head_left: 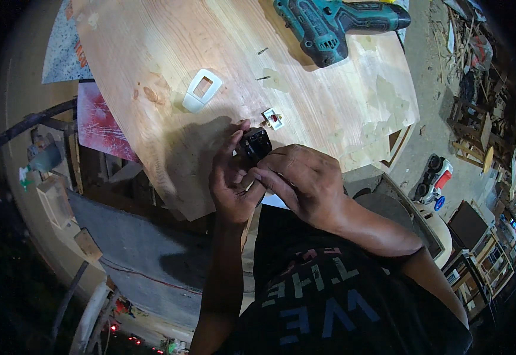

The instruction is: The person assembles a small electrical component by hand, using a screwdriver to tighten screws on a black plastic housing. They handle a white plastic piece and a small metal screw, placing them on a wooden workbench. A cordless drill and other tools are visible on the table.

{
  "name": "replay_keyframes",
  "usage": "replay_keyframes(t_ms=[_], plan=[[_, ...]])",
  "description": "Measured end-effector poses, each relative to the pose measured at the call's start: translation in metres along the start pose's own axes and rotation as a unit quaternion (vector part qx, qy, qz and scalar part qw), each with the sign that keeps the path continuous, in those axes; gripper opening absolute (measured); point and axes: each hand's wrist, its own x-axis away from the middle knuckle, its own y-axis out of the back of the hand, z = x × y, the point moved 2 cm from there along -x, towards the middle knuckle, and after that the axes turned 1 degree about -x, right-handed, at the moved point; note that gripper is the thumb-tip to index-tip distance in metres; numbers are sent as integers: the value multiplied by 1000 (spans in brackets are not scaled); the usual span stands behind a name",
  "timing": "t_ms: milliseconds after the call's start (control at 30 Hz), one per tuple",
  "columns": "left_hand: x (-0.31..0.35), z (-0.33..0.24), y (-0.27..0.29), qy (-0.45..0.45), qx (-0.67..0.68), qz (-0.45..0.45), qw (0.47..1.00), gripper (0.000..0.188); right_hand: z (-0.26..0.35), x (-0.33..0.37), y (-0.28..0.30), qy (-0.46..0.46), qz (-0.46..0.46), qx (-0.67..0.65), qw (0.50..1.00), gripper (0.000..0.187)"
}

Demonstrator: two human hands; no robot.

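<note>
A small black block-shaped part point(254, 144) with moulded edges is held up over the near edge of the wooden board. My left hand point(232, 180) is closed around its left and lower side. Fingers of my right hand point(305, 180) are pinched together at its lower right; what sits between them is hidden. Just beyond the black part lies a small white fitting with brass-coloured metal point(274, 119). A white plastic frame with a rectangular opening point(202, 90) rests on the board farther left. Two screws point(262, 51) lie apart from each other beyond the fitting.
A teal and black cordless drill point(335, 26) lies at the board's far right. The pale wooden board point(151, 53) has a bare left part. A red scratched panel point(101, 121) sits under its left edge. On the floor at right are a toy vehicle point(434, 179) and scrap wood.
</note>
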Motion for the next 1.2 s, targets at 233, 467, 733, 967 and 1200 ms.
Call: replay_keyframes(t_ms=[233, 467, 733, 967, 1200], plan=[[1, -2, 0, 12, -27, 2, 1000, 79, 1, -1, 0, 2, 14, 26, 1000, 17], [0, -2, 0, 2, -22, 3, 1000, 78, 1, -1, 1, -10, 37, 35, 999, 18], [1, -2, 0, 29, -6, -8, 1000, 77, 1, 1, 4, -2, 0, 2, 1000, 20], [1, 0, 0, 6, -11, -5, 1000, 78, -1, 1, 3, -6, 0, -5, 1000, 19], [1, -9, -3, 61, -39, -12, 997, 79, 2, 0, 20, -44, -8, -63, 997, 17]])
